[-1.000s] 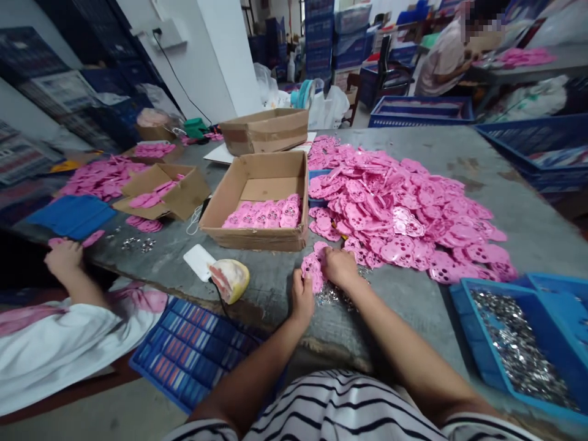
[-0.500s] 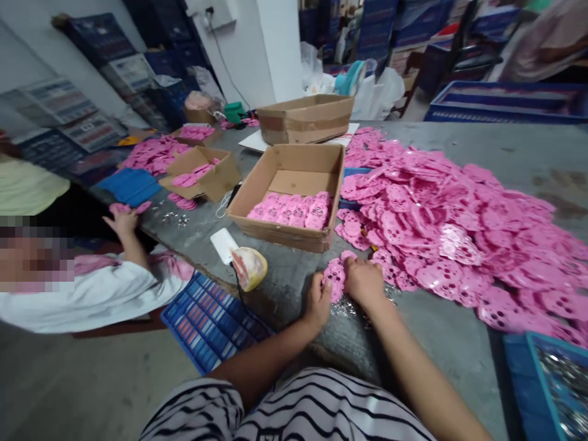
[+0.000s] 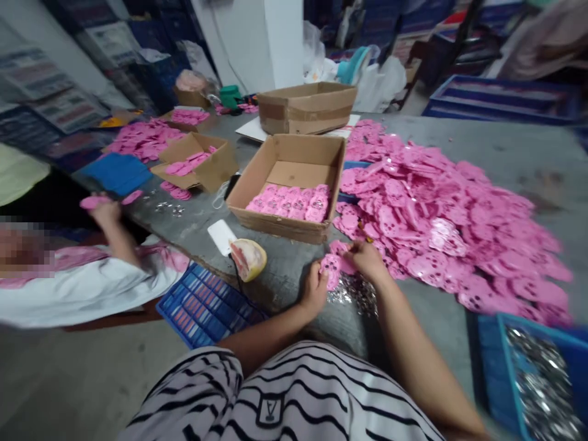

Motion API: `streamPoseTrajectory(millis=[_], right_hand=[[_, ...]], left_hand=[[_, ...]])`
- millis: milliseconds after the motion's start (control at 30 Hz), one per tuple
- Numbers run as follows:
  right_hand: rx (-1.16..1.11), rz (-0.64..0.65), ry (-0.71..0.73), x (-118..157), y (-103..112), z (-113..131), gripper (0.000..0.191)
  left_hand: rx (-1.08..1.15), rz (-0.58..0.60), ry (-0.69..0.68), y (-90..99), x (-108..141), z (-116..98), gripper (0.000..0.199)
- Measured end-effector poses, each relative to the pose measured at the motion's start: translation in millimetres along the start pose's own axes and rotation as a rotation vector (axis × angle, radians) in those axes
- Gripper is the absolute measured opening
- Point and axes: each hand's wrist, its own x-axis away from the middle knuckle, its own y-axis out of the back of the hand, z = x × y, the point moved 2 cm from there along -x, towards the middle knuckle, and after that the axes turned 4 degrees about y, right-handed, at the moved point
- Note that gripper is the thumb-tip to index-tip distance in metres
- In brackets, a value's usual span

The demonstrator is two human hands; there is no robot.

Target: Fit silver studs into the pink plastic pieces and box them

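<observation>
The left hand (image 3: 313, 289) has its grip clenched on a pink plastic piece (image 3: 331, 269), held upright at the near edge of the desk (image 3: 482, 147) so its holed face turns toward the right hand (image 3: 367, 260). The right hand rests at 3 o'clock of that piece, fingers curled at its upper edge beside another pink piece; whether its grip pinches anything small is too blurred to tell. Just below both hands, at 6 o'clock, lies a scatter of small silver metal parts (image 3: 353, 293), likely kept there for quick reach.

At 2 o'clock from the hands spreads a large pile of pink pieces (image 3: 450, 214), loose and overlapping, close enough to draw from. At 11 o'clock stands an open cardboard box (image 3: 294, 184) with pink pieces laid in neat rows along its near side, which suggests sorted stock. A blue bin (image 3: 528, 373) of silver parts sits at 4 o'clock. A peeled pomelo (image 3: 248, 258) and a white phone (image 3: 221, 236) lie at 9 o'clock. Farther left, a co-worker's hand (image 3: 105, 211) holds pink pieces at the desk edge.
</observation>
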Motion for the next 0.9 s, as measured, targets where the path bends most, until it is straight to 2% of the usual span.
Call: streamPoseTrajectory(millis=[133, 200, 300, 400, 467, 533, 600, 667, 733, 800, 867, 900], right_hand=[[-0.217, -0.271, -0.021, 14, 29, -47, 0.014], [-0.173, -0.391, -0.115, 29, 47, -77, 0.015], [0.025, -0.533, -0.245, 50, 74, -112, 0.012], [0.177, -0.668, -0.246, 66, 88, -121, 0.023], [0.186, -0.723, -0.155, 77, 84, -114, 0.032], [0.054, -0.663, -0.027, 90, 66, -101, 0.034], [-0.201, -0.500, 0.091, 104, 39, -86, 0.038], [-0.479, -0.328, 0.179, 119, 13, -73, 0.046], [-0.658, -0.204, 0.242, 131, -6, -65, 0.049], [-0.727, -0.121, 0.247, 139, -15, -64, 0.044], [-0.804, -0.113, 0.180, 141, -18, -67, 0.041], [-0.885, -0.154, 0.127, 141, -19, -69, 0.043]], left_hand=[[-0.007, -0.008, 0.013, -0.1, -3, 11, 0.008], [0.001, -0.017, 0.012, -1.0, -6, 16, 0.008], [0.027, -0.037, -0.008, -1.8, -8, 20, 0.009], [0.049, -0.066, -0.050, -0.8, -7, 18, 0.012], [0.057, -0.078, -0.088, 0.8, -3, 13, 0.013], [0.062, -0.072, -0.137, 3.2, 3, 4, 0.014], [0.025, -0.013, -0.264, 5.7, 11, -10, 0.014], [-0.090, 0.150, -0.422, 6.7, 22, -25, 0.014], [-0.229, 0.370, -0.490, 5.9, 32, -35, 0.011], [-0.266, 0.522, -0.392, 4.7, 41, -38, 0.008], [-0.124, 0.579, -0.185, 1.9, 48, -36, 0.015], [0.004, 0.581, -0.065, -0.8, 51, -34, 0.022]])
